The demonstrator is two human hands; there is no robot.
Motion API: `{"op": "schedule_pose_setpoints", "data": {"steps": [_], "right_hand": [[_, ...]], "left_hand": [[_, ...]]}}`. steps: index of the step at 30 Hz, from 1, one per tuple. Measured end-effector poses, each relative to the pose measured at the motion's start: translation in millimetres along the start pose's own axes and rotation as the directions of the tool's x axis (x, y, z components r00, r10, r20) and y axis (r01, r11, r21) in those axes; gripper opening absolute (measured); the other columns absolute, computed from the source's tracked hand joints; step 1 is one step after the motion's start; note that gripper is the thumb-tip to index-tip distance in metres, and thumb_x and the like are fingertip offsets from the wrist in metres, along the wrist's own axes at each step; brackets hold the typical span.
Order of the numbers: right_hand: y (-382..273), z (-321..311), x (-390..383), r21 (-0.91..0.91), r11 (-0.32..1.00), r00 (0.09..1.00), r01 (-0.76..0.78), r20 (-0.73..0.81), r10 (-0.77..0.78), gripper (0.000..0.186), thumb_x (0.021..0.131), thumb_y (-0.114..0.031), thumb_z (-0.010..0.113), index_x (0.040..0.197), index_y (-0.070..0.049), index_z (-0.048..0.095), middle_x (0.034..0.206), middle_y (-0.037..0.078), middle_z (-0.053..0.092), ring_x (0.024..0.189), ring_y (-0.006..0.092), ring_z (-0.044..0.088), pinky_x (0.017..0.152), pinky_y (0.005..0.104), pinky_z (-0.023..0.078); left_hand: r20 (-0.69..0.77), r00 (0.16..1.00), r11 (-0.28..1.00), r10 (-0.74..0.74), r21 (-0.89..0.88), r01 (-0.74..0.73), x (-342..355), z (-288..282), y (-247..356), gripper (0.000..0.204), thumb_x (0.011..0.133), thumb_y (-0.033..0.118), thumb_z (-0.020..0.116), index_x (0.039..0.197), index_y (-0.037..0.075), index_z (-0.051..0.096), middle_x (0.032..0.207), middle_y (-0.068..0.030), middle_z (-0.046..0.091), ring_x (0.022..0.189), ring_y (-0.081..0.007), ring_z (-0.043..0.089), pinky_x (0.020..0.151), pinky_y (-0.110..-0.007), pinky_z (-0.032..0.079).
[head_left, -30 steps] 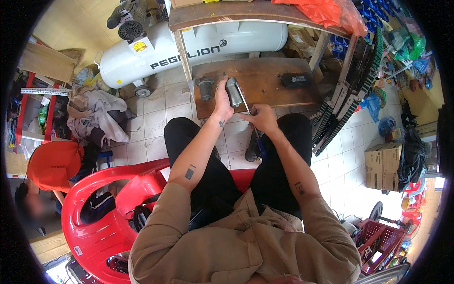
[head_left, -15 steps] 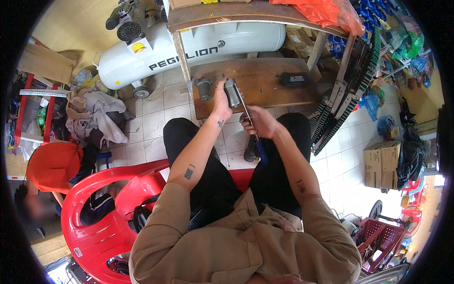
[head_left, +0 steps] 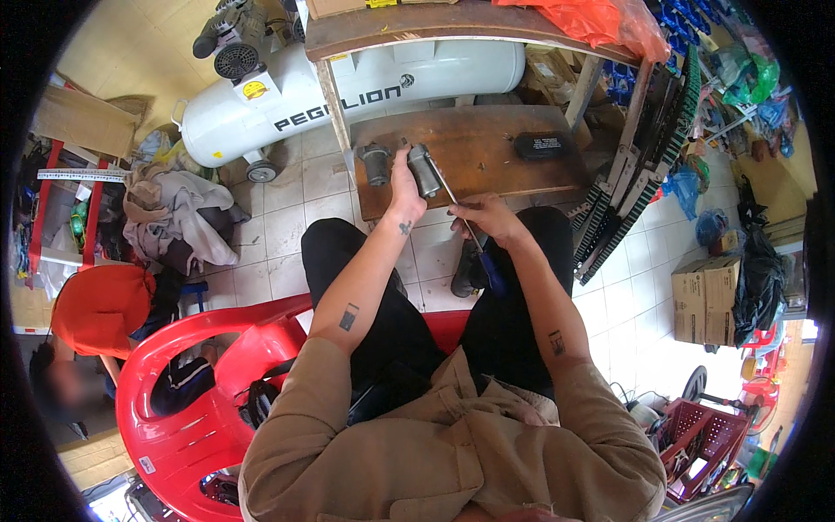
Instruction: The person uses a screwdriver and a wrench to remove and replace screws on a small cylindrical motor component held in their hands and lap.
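Observation:
My left hand (head_left: 405, 191) is wrapped round a grey metal cylinder (head_left: 425, 172) that looks like a small motor, with a short stub at its far end. Its near end points towards me over the low wooden table (head_left: 487, 170). A long thin screwdriver (head_left: 492, 273) with a blue handle slants from the cylinder's right side down towards my right knee. My right hand (head_left: 489, 217) pinches its shaft partway along, and the tip lies against or close to the cylinder. Left of my left hand, a second grey cylindrical metal part (head_left: 374, 163) stands on the table.
A black case (head_left: 539, 146) lies at the table's right. Behind stands a white air compressor tank (head_left: 348, 91). Dark metal racks (head_left: 622, 187) lean at the right, near cardboard boxes (head_left: 706, 300). A red plastic chair (head_left: 165, 418) and a person in an orange top (head_left: 104, 309) are at left.
My right hand has shifted slightly up and right, its fingers now pinching the screwdriver shaft. The blue handle has swung a little right. My left hand still holds the cylinder, barely moved.

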State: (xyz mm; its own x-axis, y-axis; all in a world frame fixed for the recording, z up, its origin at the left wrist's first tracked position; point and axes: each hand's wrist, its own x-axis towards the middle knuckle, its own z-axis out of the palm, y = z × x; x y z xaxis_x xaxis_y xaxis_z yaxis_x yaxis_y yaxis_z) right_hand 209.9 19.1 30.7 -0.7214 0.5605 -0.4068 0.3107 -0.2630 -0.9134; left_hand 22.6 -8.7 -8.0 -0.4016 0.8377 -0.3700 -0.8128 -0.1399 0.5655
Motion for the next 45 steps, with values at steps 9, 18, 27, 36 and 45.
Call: {"op": "schedule_pose_setpoints", "data": {"steps": [9,18,27,36,45], "right_hand": [[12,13,11,-0.238,0.969,0.992,-0.071,-0.114,0.045,0.043,0.085,-0.043,0.070,0.079,-0.002,0.060,0.061,0.003,0.057,0.053,0.0122,0.056,0.050,0.0256,0.044],[2,-9,-2,0.255,0.936,0.896,-0.243,0.429,0.116,0.033,0.101,-0.033,0.043,0.106,-0.003,0.058,0.093,0.012,0.067,0.083,0.0193,0.062,0.070,0.0315,0.048],[-8,-19,-15,0.092,0.983,0.872,-0.160,0.480,0.097,0.028,0.100,-0.015,0.048,0.120,0.003,0.055,0.101,0.019,0.068,0.088,0.0213,0.067,0.080,0.0323,0.054],[-4,-16,-9,-0.147,0.988,0.980,-0.052,0.180,0.079,0.030,0.080,-0.023,0.078,0.088,0.004,0.066,0.072,0.010,0.067,0.065,0.0186,0.068,0.057,0.0288,0.054],[2,10,-1,-0.348,0.937,0.993,-0.018,-0.119,-0.025,0.047,0.079,-0.045,0.077,0.081,0.000,0.065,0.062,0.005,0.057,0.052,0.0115,0.055,0.046,0.0263,0.041]], "left_hand": [[0.015,0.998,0.998,-0.054,-0.037,0.054,-11,9,-6,0.036,0.089,0.045,0.054,0.088,0.010,0.058,0.073,-0.0080,0.060,0.065,-0.0250,0.062,0.066,-0.040,0.054],[-0.021,0.999,0.999,-0.046,0.000,0.046,-6,0,-10,0.035,0.089,0.045,0.054,0.089,0.010,0.058,0.073,-0.0085,0.060,0.065,-0.0255,0.062,0.065,-0.040,0.054],[0.023,0.996,0.997,-0.081,0.018,0.081,-12,5,-13,0.034,0.090,0.045,0.053,0.089,0.012,0.059,0.072,-0.0074,0.061,0.065,-0.0241,0.063,0.065,-0.040,0.055],[0.002,0.996,0.996,-0.090,0.003,0.090,-14,9,-10,0.034,0.090,0.045,0.053,0.086,0.012,0.059,0.070,-0.0068,0.060,0.063,-0.0233,0.062,0.063,-0.039,0.054],[-0.026,0.994,0.992,-0.107,-0.064,0.105,-11,4,-12,0.036,0.089,0.046,0.054,0.088,0.010,0.058,0.073,-0.0087,0.060,0.067,-0.0258,0.062,0.067,-0.042,0.054]]}}
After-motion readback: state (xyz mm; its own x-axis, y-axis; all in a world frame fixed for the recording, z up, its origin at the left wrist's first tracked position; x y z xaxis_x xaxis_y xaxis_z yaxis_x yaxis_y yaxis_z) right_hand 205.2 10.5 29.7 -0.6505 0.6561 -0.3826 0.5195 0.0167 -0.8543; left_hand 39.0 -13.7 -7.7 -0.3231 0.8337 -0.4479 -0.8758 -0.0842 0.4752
